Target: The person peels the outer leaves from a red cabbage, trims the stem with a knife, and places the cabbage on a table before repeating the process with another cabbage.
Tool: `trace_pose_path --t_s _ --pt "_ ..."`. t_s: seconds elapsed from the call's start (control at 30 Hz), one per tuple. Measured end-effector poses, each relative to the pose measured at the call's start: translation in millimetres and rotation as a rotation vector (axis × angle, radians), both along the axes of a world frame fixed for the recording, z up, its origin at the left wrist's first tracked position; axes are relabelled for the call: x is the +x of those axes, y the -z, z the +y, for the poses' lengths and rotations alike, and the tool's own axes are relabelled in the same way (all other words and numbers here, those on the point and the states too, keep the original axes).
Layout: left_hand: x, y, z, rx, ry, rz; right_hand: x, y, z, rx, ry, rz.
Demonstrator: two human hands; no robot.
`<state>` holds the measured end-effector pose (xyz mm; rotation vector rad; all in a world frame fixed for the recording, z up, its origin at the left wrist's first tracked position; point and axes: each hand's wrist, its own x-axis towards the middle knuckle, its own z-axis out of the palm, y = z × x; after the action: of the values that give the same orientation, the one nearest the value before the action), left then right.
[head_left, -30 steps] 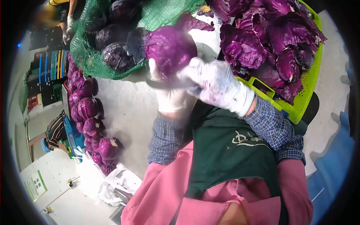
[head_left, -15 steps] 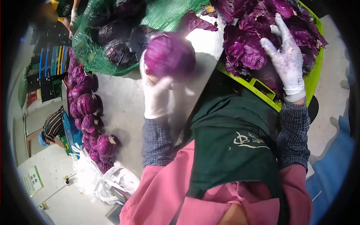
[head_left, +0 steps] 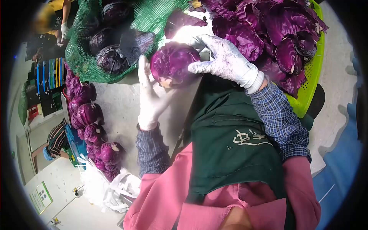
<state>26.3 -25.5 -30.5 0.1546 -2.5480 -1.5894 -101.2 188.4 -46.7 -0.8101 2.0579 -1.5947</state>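
A round red cabbage [head_left: 174, 64] is held between my two white-gloved hands, its cut stem end toward me. My left hand [head_left: 151, 103] supports it from the left and below, with the fingers up along its side. On its right, my right hand [head_left: 228, 63] curves around the edge, thumb in front and fingers behind; purple stains mark that glove. Just beyond the cabbage, a loose purple leaf [head_left: 183, 23] lies near the green mesh bag [head_left: 74, 63], which holds several dark cabbages [head_left: 112, 59].
A lime-green crate [head_left: 312, 86] heaped with loose purple leaves [head_left: 276, 23] stands at right. Peeled cabbages [head_left: 88, 114] line the left side of the metal table [head_left: 124, 101], with white straps [head_left: 111, 191] nearby. Another person's gloved hand [head_left: 64, 30] shows at upper left.
My right hand has left the leaves in the crate and moved left to the cabbage. The cabbage has turned, showing its stem end and a crinkled surface.
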Motion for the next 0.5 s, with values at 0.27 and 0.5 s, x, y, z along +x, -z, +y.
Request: trace_pose_path --t_s 0.27,0.5 --pt "-7 -1 36 0.584 -0.200 -0.002 7 6 -1 -0.169 -0.006 0.008" --pt "-21 5 24 0.424 -0.076 0.002 23 2 5 0.127 0.105 0.376"
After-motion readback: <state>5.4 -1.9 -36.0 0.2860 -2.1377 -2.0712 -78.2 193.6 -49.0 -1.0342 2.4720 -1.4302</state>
